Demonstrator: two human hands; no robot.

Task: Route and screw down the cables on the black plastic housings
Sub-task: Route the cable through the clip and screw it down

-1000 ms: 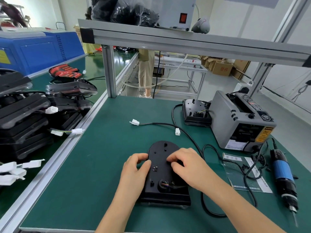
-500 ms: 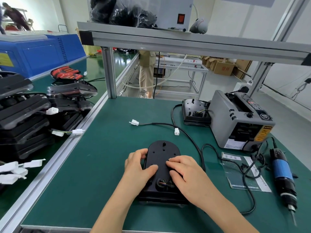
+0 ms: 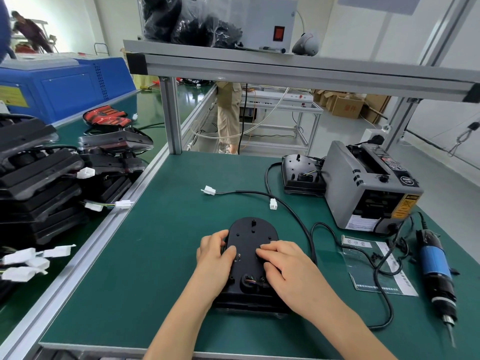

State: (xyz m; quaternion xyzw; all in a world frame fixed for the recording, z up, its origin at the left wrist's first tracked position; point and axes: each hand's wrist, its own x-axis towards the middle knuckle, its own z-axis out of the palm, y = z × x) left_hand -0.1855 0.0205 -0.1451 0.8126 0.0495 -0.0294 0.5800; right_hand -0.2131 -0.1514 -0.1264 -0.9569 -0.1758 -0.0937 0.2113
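The black plastic housing (image 3: 250,258), flat with a rounded far end, lies on the green bench mat (image 3: 155,255) right in front of the person, rounded end pointing to 12 o'clock. Near its closer end is a round opening with thin coloured wires (image 3: 251,281) showing inside.

The left hand (image 3: 214,258) grasps the housing at 9 o'clock, fingers curled over the side edge and the thumb lying across the top face. The right hand (image 3: 288,266) covers the 3 o'clock side, fingers bent with their tips down on the top face. I cannot tell whether they pinch anything there.

A black cable (image 3: 293,209) passes just beside the right hand and arcs away towards 12 o'clock, ending at 11 o'clock in a white plastic connector (image 3: 210,190). A second white connector (image 3: 273,203) sits against that cable at 1 o'clock.

Further out at 1 o'clock a second black housing (image 3: 301,175) rests beside a grey box-shaped tape dispenser (image 3: 371,188). At 3 o'clock lies a clear plastic sleeve with printed paper (image 3: 376,268), a looped black cord across it, and beyond that a blue-and-black electric screwdriver (image 3: 436,266) lying flat, bit towards the person.

Well apart at 9 o'clock, on the neighbouring bench, is a stack of black housings (image 3: 39,178) with loose white connectors.
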